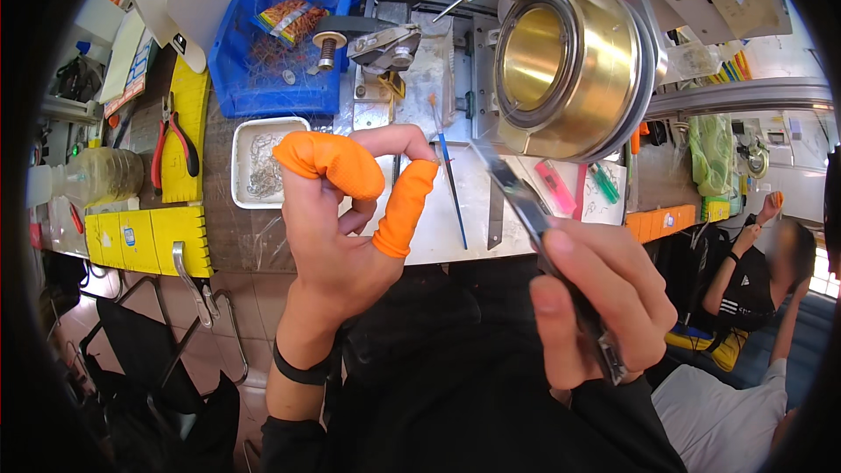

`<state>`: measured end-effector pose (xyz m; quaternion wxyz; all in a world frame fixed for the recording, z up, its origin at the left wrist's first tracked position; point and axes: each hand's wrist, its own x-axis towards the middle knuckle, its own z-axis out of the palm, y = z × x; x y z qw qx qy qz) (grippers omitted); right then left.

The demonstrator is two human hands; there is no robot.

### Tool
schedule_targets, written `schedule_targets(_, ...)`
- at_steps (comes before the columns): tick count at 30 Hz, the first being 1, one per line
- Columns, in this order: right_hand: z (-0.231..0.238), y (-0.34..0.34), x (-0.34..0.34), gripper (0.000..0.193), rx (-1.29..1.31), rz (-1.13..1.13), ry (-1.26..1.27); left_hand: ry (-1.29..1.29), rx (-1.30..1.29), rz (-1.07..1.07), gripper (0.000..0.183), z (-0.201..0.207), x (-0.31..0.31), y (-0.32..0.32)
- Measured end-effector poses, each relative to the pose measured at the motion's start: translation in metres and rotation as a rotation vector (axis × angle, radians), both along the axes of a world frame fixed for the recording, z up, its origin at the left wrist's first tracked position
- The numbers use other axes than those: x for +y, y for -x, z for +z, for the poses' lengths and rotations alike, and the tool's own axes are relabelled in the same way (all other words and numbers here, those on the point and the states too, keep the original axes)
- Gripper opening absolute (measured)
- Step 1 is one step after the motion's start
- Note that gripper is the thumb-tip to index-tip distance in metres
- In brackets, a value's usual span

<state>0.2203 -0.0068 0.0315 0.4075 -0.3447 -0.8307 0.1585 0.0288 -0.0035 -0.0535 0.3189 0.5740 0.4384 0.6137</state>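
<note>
My left hand [337, 228] is raised over the front of the bench, with orange finger cots on two digits. Its fingers curl together in a pinch, and anything between the tips is too small to make out. My right hand [604, 298] grips a slim dark metal tool [524, 201] whose narrow end points up and left, blurred; its exact kind does not show. Beneath the hands lies a white work surface [438, 250]. On it rests a thin blue-handled brush [455, 197], just right of my left fingertips.
A white tray [238, 177] of fine wire pieces and a blue bin [232, 52] of scraps stand left. Red-black pliers [175, 144] lie on a yellow strip. A large brass-coloured cylinder [604, 61] and a clamp mechanism [385, 45] stand behind. Other people [745, 289] are at right.
</note>
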Motion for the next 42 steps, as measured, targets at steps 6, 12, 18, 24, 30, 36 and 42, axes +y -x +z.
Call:
schedule_targets(6, -0.015, -0.029, -0.013, 0.035, -0.074, 0.054, 0.037, 0.066, -0.057, 0.020, 0.039, -0.002, 0.001, -0.002)
schedule_targets(12, -0.065, -0.065, 0.002, 0.051, -0.483, 0.049, -0.093, 0.068, -0.058, 0.115, 0.037, 0.010, 0.005, -0.006)
schedule_targets(18, -0.084, -0.088, 0.011, 0.050, -0.752, 0.139, -0.127, 0.133, 0.105, 0.264, 0.034, 0.027, 0.010, -0.008)
schedule_targets(24, -0.039, -0.079, 0.048, 0.033, -0.245, -0.152, -0.102, -0.024, 0.285, 0.321, 0.026, 0.064, 0.038, -0.022)
schedule_targets(30, -0.016, -0.047, 0.095, 0.017, 0.200, -0.090, 0.404, 0.117, 0.686, 0.075, 0.027, 0.082, 0.067, -0.043)
schedule_targets(36, -0.020, -0.042, 0.108, 0.018, -0.001, -0.029, 0.308, 0.173, 0.690, 0.052, 0.032, 0.079, 0.070, -0.043)
schedule_targets(42, -0.021, -0.044, 0.104, 0.016, 0.020, -0.066, 0.374, 0.157, 0.618, 0.123, 0.029, 0.085, 0.064, -0.045)
